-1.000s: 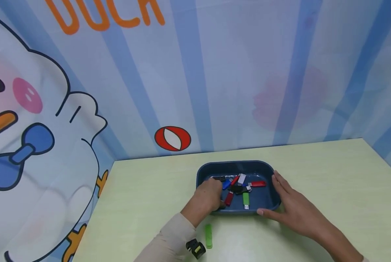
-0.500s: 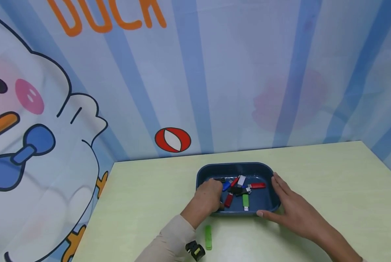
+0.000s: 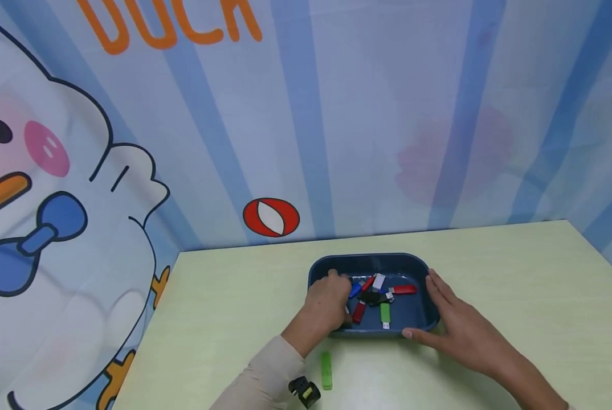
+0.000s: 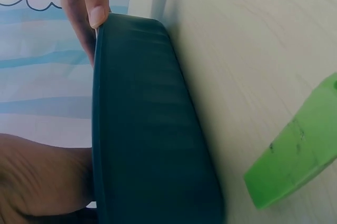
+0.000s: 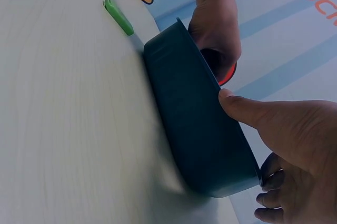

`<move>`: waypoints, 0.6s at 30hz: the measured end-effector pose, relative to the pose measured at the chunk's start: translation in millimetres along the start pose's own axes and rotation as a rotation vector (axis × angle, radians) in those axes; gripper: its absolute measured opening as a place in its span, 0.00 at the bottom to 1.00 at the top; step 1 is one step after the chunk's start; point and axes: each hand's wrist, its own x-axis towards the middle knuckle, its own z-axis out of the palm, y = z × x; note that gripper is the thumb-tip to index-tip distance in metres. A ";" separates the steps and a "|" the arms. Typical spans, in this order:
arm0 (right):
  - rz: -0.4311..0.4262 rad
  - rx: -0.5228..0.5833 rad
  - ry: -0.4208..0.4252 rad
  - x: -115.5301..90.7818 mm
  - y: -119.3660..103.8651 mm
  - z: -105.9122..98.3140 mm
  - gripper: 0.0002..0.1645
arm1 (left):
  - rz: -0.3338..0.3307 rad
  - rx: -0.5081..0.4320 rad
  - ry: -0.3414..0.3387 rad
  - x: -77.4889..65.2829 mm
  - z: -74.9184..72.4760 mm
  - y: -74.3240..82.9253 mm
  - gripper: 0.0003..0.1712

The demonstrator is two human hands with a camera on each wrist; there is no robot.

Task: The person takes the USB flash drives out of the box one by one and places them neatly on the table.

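Observation:
Several USB sticks lie in a dark blue tray: a green one with its plug bare, a dark red one, a bright red one, a white one, plus blue and black ones. My left hand reaches over the tray's left front corner, fingers down inside. Its fingertips are hidden, and I cannot tell whether they pinch a stick. My right hand grips the tray's right front corner, thumb on the front rim and fingers along the right end.
On the table in front of the tray lies a long green plastic piece, with a hole near one end. A black strapped device sits at the left sleeve. A printed cloth rises behind the table's back edge.
Inside the tray, the left hand's fingers have shifted slightly, with the knuckles now lifted a little higher. The right hand, the tray and the green piece stay in place.

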 end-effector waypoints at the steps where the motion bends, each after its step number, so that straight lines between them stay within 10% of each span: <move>1: -0.001 0.001 -0.001 0.2 0.0 0.3 0.72 | -0.004 0.004 -0.002 0.0 -0.6 0.2 0.41; 18: 0.014 -0.008 -0.011 -0.2 -1.0 0.2 0.72 | 0.042 0.050 0.084 -11.3 -13.2 -5.5 0.44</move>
